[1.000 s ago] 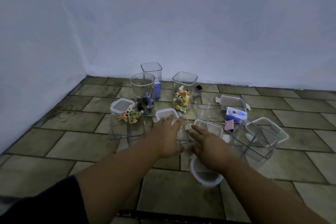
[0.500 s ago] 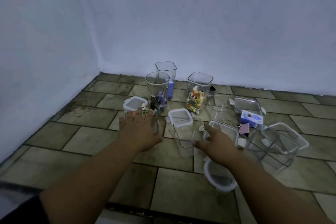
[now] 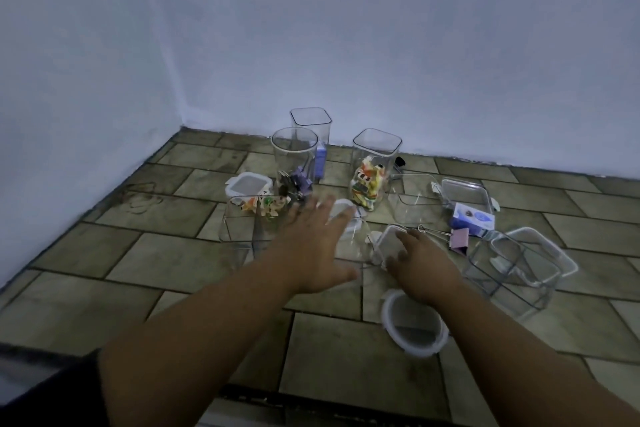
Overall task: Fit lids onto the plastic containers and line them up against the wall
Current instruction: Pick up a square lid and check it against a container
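Observation:
Several clear plastic containers stand open on the tiled floor near the wall: a tall square one (image 3: 310,121), a round one (image 3: 294,149) holding binder clips, and a square one (image 3: 375,156) with colourful pieces. My left hand (image 3: 317,250) hovers flat with spread fingers over a small square white lid (image 3: 348,215). It holds nothing. My right hand (image 3: 424,267) rests its fingertips on a rectangular clear lid (image 3: 388,239), not visibly gripping it. A round white-rimmed lid (image 3: 412,326) lies under my right wrist.
A low container (image 3: 242,225) with colourful pieces sits left of my left hand, with a square lid (image 3: 247,185) behind it. On the right are a large clear container (image 3: 512,270), a flat lid (image 3: 465,192), a blue-white box (image 3: 472,218) and a pink binder clip (image 3: 459,239).
My left hand swung left to the low container, then back right over the small square lid. My right hand stayed near the rectangular lid.

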